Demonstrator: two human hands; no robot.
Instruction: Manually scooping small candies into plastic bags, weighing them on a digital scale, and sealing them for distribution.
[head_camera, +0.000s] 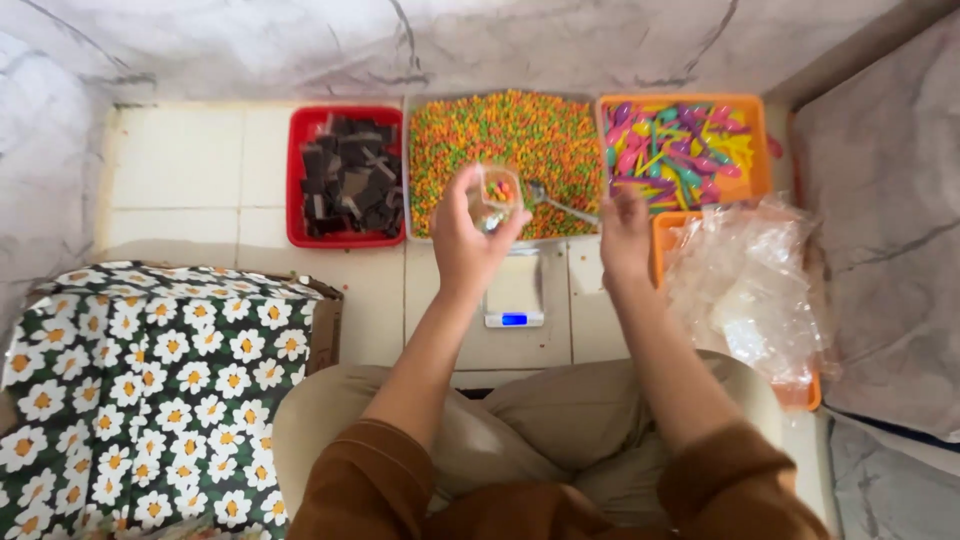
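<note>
1. Small clear cup (497, 190) sat in our left hand (465, 235), raised over the front edge of the middle tray; a few coloured candy bits showed inside it; fingers were wrapped tight around the cup.
2. Metal spoon (560, 204) was in our right hand (625, 235); fingers were closed on the handle end; the bowl end pointed left, just beside the cup, over the candy.
3. Middle tray (424, 232) was heaped with small orange, green and yellow candy pieces (520, 140); both hands hovered at its near edge.
4. Small digital scale (514, 295) sat on the tiled floor (180, 180) directly below the cup, between our forearms; its blue display was lit; we could not tell whether anything lay on its platform.
5. Red tray (295, 180) sat just left of the middle tray; it held dark, flat rectangular pieces (350, 175).
6. Orange tray (755, 150) sat just right of the middle tray; it was full of small plastic spoons (680, 150) in pink, purple, yellow and teal.
7. Another orange tray (800, 395) lay nearer us on the right, piled with clear plastic bags (745, 285); our right hand was near its far corner.
8. Box covered in daisy-print cloth (150, 390) stood at our left, well apart from both hands.
</note>
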